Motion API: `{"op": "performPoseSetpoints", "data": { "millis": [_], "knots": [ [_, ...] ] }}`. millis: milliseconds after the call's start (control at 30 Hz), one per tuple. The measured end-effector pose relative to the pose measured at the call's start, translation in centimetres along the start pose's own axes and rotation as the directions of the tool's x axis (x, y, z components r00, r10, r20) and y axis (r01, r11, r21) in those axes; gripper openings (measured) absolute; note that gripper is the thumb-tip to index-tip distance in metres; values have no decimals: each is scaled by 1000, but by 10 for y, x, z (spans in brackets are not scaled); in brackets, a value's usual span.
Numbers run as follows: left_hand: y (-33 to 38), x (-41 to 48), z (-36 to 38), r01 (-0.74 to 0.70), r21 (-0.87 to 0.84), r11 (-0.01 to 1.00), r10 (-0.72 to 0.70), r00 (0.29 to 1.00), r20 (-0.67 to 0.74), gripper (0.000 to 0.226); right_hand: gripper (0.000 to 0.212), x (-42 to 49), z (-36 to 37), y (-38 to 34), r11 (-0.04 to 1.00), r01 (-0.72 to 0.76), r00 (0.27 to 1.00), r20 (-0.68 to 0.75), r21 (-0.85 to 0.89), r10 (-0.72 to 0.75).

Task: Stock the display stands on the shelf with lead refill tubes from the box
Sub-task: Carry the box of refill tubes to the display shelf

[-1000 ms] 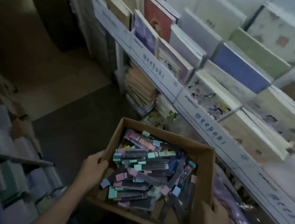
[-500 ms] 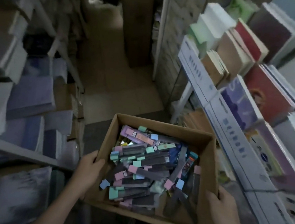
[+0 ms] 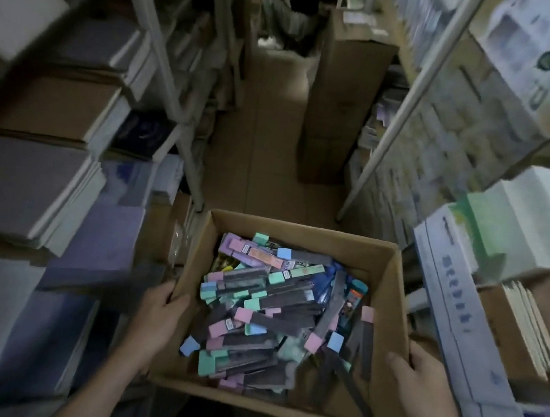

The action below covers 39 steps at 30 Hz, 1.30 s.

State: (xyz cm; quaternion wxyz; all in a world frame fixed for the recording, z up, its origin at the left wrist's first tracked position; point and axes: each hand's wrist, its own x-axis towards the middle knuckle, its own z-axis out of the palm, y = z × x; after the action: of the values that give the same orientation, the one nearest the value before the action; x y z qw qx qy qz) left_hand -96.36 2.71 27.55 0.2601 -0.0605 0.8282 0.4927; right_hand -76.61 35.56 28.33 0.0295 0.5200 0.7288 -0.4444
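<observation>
Tubes of lead refill [image 3: 268, 314] lie heaped loose in the open cardboard box [image 3: 391, 290]. Most have their long axis running across it from side to side, while a few by the right wall point fore and aft. The left hand [image 3: 158, 315] grips the left wall, thumb hooked over the rim, just beside the thick of the heap. The right hand [image 3: 418, 379] clasps the near right corner. With both hands taken, the box likely wants setting down before any tube is picked. Shelving [image 3: 453, 314] flanks the aisle; which display stands are meant I cannot tell.
</observation>
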Motion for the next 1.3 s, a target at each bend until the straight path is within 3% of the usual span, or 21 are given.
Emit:
{"op": "performPoseSetpoints", "data": {
  "millis": [233,467,833,1133,1300],
  "knots": [
    [87,137,-22,-11,-53,999,14,999,48,22,19,85,22,-136,999,34,998,-53,11,-34],
    [183,261,-35,-56,-43,998,59,995,81,22,21,173,35,-245,998,-21,996,-91,61,27],
    [341,445,-11,-55,-96,994,55,998,-3,18,14,367,32,-430,997,54,998,-32,50,-52],
    [459,617,-8,-70,0,998,70,995,-65,28,13,508,39,-563,998,54,991,-122,34,-49],
    [528,727,-16,-112,74,991,108,993,50,21,17,569,60,-628,999,2,983,-183,52,8]
  ]
}}
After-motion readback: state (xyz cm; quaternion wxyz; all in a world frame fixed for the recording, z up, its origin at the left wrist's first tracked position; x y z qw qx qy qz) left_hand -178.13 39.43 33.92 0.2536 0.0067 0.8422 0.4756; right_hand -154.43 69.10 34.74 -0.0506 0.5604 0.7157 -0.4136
